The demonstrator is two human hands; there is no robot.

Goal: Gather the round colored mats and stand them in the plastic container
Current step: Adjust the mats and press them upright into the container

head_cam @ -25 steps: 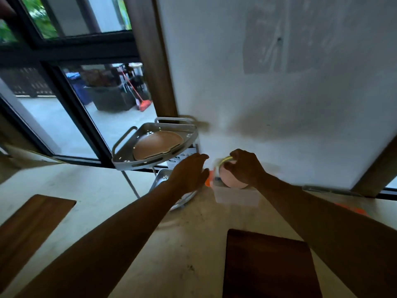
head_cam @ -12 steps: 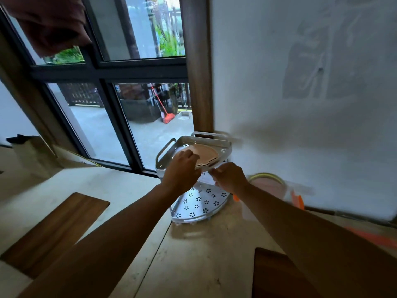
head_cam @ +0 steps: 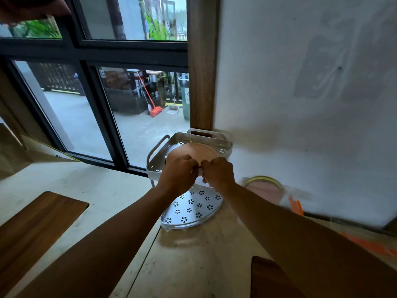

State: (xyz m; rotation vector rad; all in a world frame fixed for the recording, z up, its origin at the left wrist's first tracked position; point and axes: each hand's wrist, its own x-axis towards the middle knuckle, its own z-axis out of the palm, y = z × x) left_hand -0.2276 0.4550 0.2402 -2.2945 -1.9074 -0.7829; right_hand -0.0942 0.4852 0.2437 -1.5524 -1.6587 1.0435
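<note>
A round brownish-pink mat (head_cam: 193, 150) lies flat in the top tier of a white corner rack (head_cam: 225, 146). My left hand (head_cam: 179, 174) and my right hand (head_cam: 218, 173) meet at the mat's near edge, fingers pinched on its rim. To the right, against the wall, a clear plastic container (head_cam: 298, 194) holds upright mats: a pink one (head_cam: 268, 193) and a yellow-green rim (head_cam: 264, 179) behind it.
The rack's lower tier (head_cam: 191, 208) with flower cut-outs holds nothing. Dark wooden boards lie at the left (head_cam: 32, 229) and bottom right (head_cam: 272, 280) of the pale counter. An orange item (head_cam: 296, 206) sits by the container. Window at the left, white wall at the right.
My right hand left the mats in the container and joined the left hand at the mat on the rack's top tier. The view swung left.
</note>
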